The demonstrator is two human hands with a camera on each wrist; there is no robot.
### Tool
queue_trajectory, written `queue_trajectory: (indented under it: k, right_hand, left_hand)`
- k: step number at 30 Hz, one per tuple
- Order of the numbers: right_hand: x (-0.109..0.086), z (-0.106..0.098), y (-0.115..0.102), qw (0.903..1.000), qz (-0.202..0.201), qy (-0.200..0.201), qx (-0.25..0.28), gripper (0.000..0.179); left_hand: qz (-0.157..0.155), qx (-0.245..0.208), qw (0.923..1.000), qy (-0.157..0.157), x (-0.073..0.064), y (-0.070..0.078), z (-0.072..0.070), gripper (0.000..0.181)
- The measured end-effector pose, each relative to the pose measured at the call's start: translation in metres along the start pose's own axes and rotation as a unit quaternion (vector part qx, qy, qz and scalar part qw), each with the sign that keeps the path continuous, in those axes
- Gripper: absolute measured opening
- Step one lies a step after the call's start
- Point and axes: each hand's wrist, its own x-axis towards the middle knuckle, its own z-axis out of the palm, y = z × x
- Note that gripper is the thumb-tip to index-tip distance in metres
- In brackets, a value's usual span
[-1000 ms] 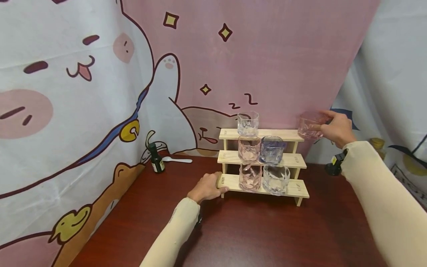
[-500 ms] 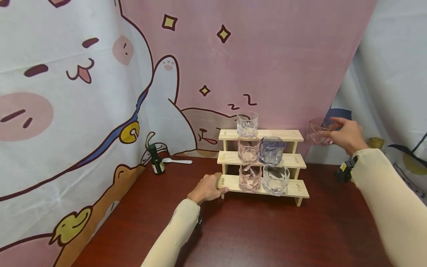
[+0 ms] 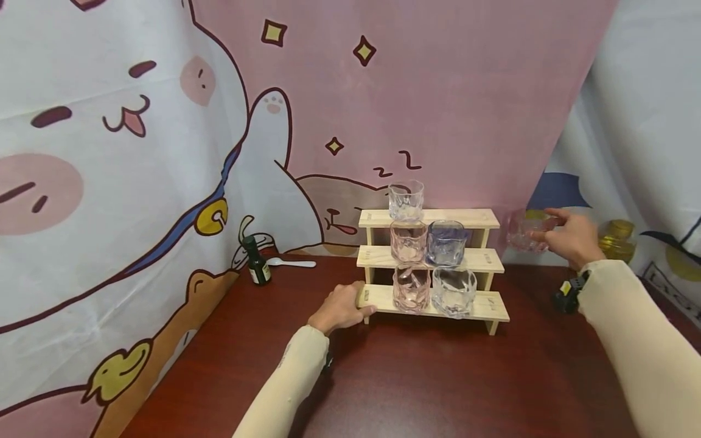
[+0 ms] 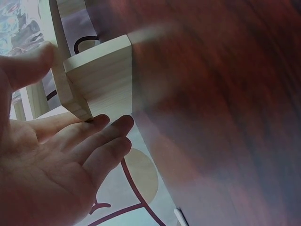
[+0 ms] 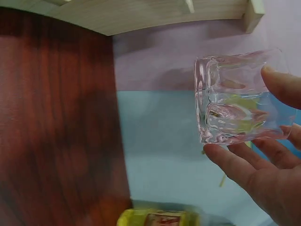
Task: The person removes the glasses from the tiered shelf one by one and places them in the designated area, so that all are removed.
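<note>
The right hand (image 3: 575,238) has its grip round a translucent pink glass tumbler (image 3: 524,234), beside the pale three-tier wooden shelf (image 3: 457,216), whose lowest board (image 3: 383,297) the left hand (image 3: 339,307) grasps.

Two Z letters (image 3: 408,160) on pink backdrop (image 3: 465,103); marks (image 3: 366,296) on wooden shelf (image 3: 457,217), bottle label (image 3: 265,269) illegible.

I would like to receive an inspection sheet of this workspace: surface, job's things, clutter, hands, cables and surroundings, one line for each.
Surface: dark red-brown table.
Job's things: three-tier wooden shelf bearing top clear glass, middle pink glass, bluish glass, lower pink glass, lower clear glass; held pink glass, off the shelf.
Clutter: dark bottle and white spoon, left; yellow container, right.
Hands: left hand holds the shelf's lower left end; right hand holds a pink glass in the air.
Cables: nothing seen.
Surroundings: cartoon-printed cloth behind.
</note>
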Motion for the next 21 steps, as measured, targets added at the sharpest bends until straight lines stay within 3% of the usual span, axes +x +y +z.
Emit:
queue_trajectory:
  k: [13, 21]
  right_hand:
    - [-0.013, 0.023, 0.032, 0.9997, 0.019, -0.014, -0.006, 0.083]
    - [-0.018, 0.04, 0.046, 0.9988, 0.033, -0.032, 0.015, 0.084]
  left_hand:
    - [0.006, 0.003, 1.0, 0.001, 0.001, -0.001, 0.001, 0.046]
    - [0.008, 0.002, 1.0, 0.002, 0.0, -0.002, 0.002, 0.046]
